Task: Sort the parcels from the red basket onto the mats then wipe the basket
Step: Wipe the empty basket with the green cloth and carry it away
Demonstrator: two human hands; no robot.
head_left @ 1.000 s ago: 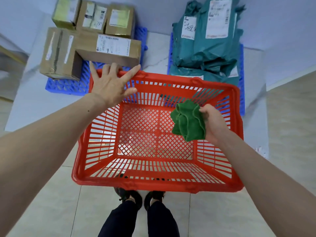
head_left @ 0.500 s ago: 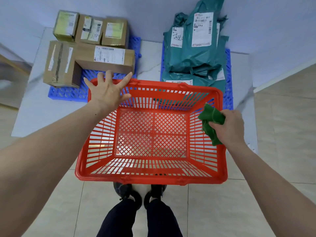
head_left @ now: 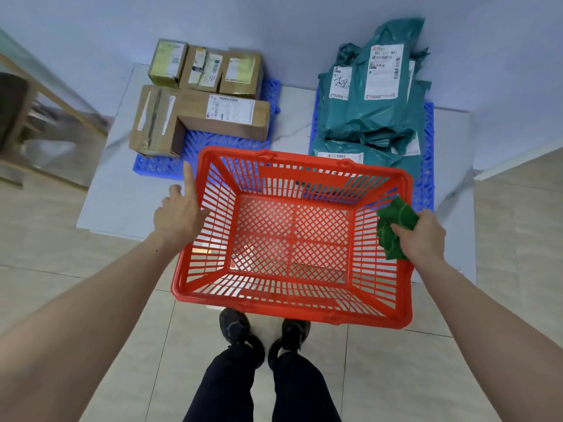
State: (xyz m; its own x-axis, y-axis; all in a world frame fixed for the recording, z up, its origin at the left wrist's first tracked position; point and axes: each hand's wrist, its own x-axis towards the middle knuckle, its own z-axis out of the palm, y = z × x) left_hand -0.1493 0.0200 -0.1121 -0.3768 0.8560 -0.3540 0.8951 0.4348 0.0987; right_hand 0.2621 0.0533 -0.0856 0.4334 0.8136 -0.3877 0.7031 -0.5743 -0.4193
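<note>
At the bottom middle, two dark shoes [head_left: 263,332] and dark trouser legs [head_left: 262,388] on pale floor tiles [head_left: 396,376]. Just above them, in the middle of the frame, a red basket [head_left: 292,309] with nothing inside.

On the middle right, right hand [head_left: 422,234] curled tight round a green cloth [head_left: 393,228], pressed to the inside of the basket's right wall. On the middle left, left hand [head_left: 179,213] with fingers straight and loosely spread, beside the basket's left rim, thumb touching the rim.

Further up on the left, a blue mat [head_left: 158,166] with five brown boxes [head_left: 198,117] packed close together. White labels with barcodes on top, print too small to read; some handwriting on one small box, not clear.

Further up on the right, a second blue mat [head_left: 426,184] with a pile of teal bags [head_left: 374,114]. White labels with barcodes and red marks, words too blurred to read; black handwriting on one label, not clear.
</note>
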